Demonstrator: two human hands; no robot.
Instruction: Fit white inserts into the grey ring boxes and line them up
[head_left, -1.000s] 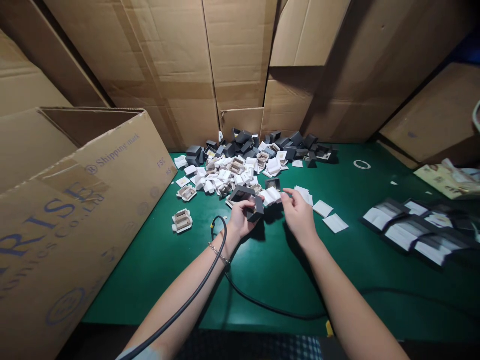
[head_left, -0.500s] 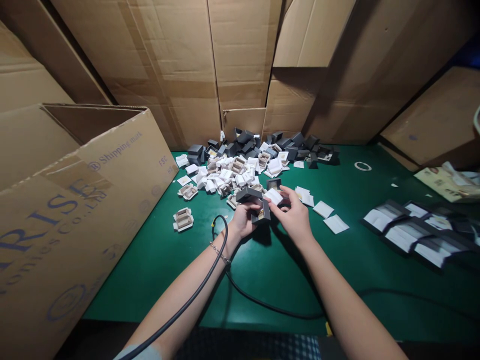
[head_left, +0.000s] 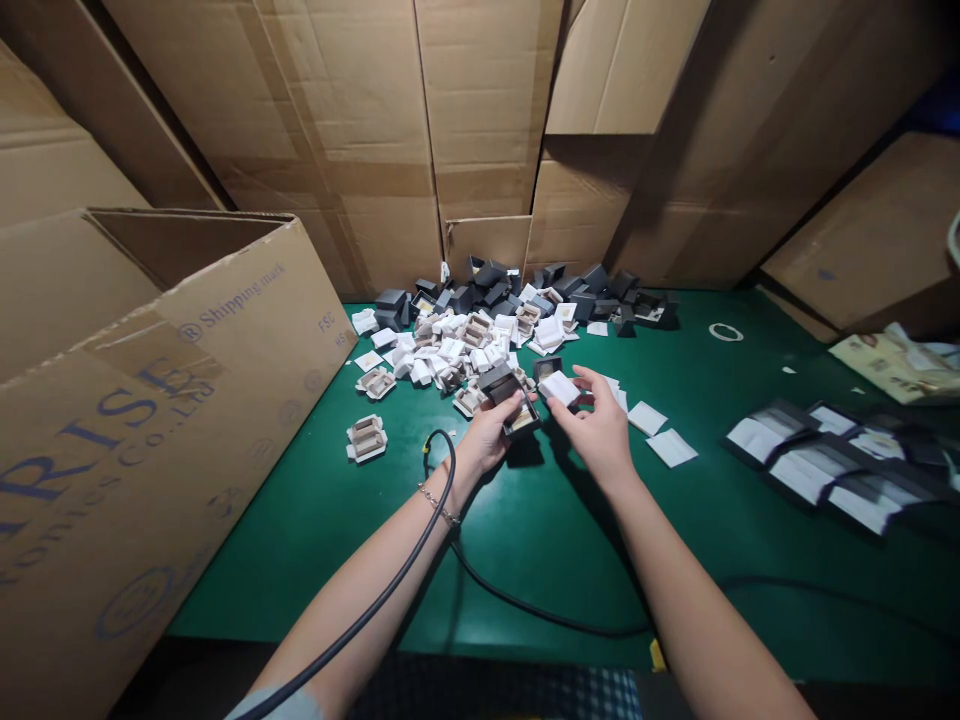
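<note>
My left hand (head_left: 489, 436) is closed around a small black hinged box (head_left: 520, 422), its lid raised and its inside turned toward me. Between the thumb and fingers of my right hand (head_left: 596, 420) is a white box insert (head_left: 559, 389), held just right of the black box and apart from it. Another open black box (head_left: 547, 370) stands on the table right behind the insert. White folded inserts (head_left: 450, 350) lie heaped beyond my hands, with a pile of black boxes (head_left: 487, 290) behind them.
A large cardboard carton (head_left: 225, 370) stands at the left. Flat white pieces (head_left: 672, 448) lie right of my hand, and open black boxes with white linings (head_left: 802, 472) sit farther right. A black cable (head_left: 397, 580) crosses my left forearm and the green table (head_left: 300, 560).
My right hand has moved slightly right with the white insert, away from the black box. My left hand has tilted the black box, so its inside shows more.
</note>
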